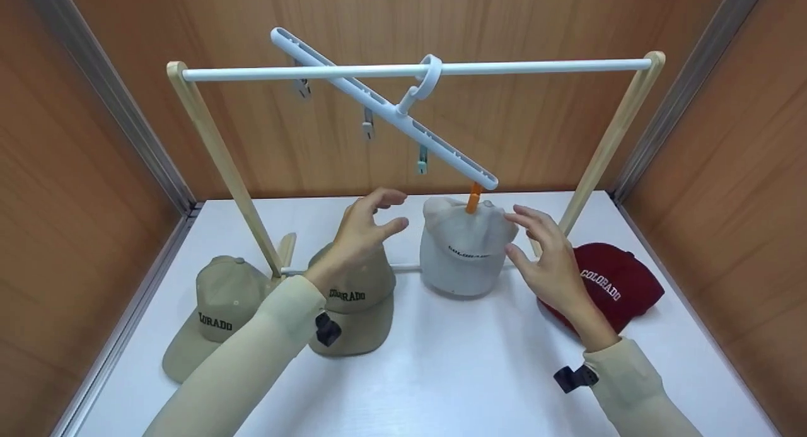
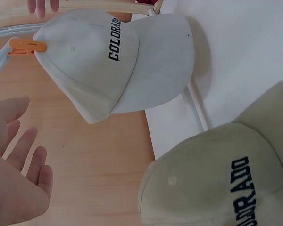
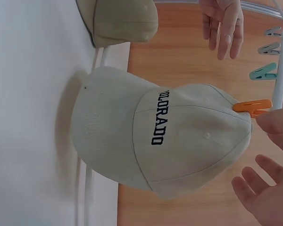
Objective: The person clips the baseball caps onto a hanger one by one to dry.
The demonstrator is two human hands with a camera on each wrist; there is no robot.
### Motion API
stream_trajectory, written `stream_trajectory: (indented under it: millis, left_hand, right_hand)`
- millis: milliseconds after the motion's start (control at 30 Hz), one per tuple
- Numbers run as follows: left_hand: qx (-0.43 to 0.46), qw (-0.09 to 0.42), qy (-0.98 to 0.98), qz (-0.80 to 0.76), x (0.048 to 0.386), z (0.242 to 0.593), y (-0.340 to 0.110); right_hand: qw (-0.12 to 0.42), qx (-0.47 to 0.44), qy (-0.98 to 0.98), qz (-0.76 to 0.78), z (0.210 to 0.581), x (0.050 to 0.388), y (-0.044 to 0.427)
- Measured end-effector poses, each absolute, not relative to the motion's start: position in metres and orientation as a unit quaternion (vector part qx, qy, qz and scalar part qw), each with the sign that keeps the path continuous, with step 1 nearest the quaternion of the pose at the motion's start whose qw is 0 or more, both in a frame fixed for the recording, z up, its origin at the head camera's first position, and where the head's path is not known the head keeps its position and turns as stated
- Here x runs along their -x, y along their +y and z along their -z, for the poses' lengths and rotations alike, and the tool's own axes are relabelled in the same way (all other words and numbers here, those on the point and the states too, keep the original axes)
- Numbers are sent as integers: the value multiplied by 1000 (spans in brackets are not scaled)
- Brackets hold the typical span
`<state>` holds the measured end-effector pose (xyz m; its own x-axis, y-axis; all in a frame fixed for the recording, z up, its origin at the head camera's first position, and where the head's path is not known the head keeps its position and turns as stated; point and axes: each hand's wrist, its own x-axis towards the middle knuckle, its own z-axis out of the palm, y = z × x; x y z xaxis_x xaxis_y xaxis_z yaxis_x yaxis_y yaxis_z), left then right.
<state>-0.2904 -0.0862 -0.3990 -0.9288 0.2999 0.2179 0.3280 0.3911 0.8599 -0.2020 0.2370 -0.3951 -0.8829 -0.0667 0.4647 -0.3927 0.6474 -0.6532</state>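
The left forearm (image 1: 249, 361) and right forearm (image 1: 638, 386) extended forward; the left hand (image 1: 362, 232) hung raised, thumb (image 1: 396, 226) and fingers (image 1: 384, 197) parted; the right hand (image 1: 547, 260) hovered, loosely curved.

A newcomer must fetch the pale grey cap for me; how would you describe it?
Find the clothes rack, then the pale blue hanger hooked over its rail. An orange clip at the hanger's near end grips the pale grey cap. It alone hangs; the two khaki caps and maroon cap rest on the table.
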Motion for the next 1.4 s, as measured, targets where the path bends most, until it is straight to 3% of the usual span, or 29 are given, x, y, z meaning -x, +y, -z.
stream_trajectory:
  millis: [400,1400]
  left_hand:
    - [179,37,-864,468,289,422,-129]
    - [146,7,-885,441,298,475,-189]
  right_hand:
    - [190,-176,-880,-398,408,202,235]
    - [129,-225,-862,-436,433,206,200]
